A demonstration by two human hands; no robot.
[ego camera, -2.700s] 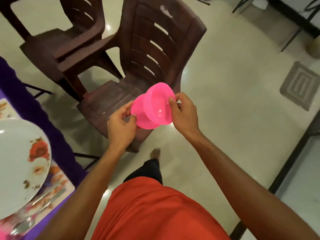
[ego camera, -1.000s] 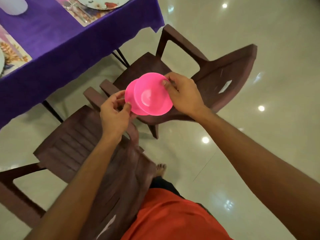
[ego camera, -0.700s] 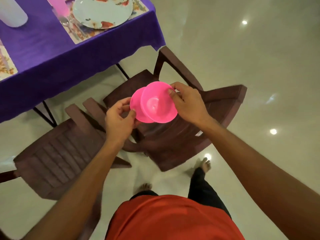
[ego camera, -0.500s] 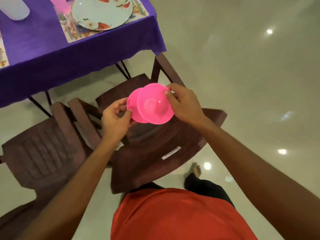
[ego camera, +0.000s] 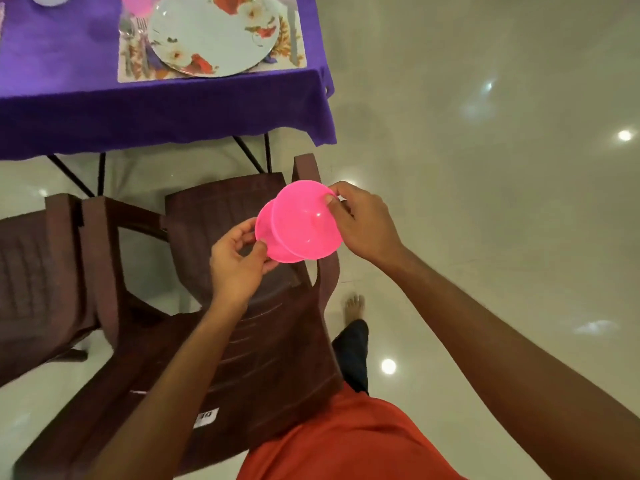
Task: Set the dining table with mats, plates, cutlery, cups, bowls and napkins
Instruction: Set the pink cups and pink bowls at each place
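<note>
Floor: pale glossy floor point(ego camera: 485, 237) with lamp reflections; one bare foot point(ego camera: 353, 306) is beside the chair.
Worktop: the worktop point(ego camera: 156, 112) is at the top left under a purple cloth whose corner hangs down. It lies beyond the chairs, apart from the hands.
Place setting: a flowered plate point(ego camera: 214, 32) lies on a mat point(ego camera: 298, 60), with the cutlery point(ego camera: 133, 32) just left of the plate. No bowl is visible at this place.
Chairs: the near chair point(ego camera: 270, 358) is directly under the hands; a second chair point(ego camera: 41, 278) stands to its left.
Bowls: two pink ones are held in the air. The front bowl point(ego camera: 304, 223) partly covers the rear bowl point(ego camera: 268, 237); whether they are stuck together I cannot tell.
Hands: the left hand point(ego camera: 239, 265) pinches the rim of the rear bowl. The right hand point(ego camera: 363, 223) pinches the upper rim of the front bowl.
Change: the grip is the same as half a second ago, but the worktop corner and the plate now fill more of the view and look nearer.
Meaning: the carrying seems almost finished. Probably the bowls must next be pulled apart and one set near this plate, reaching over the chair back.
</note>
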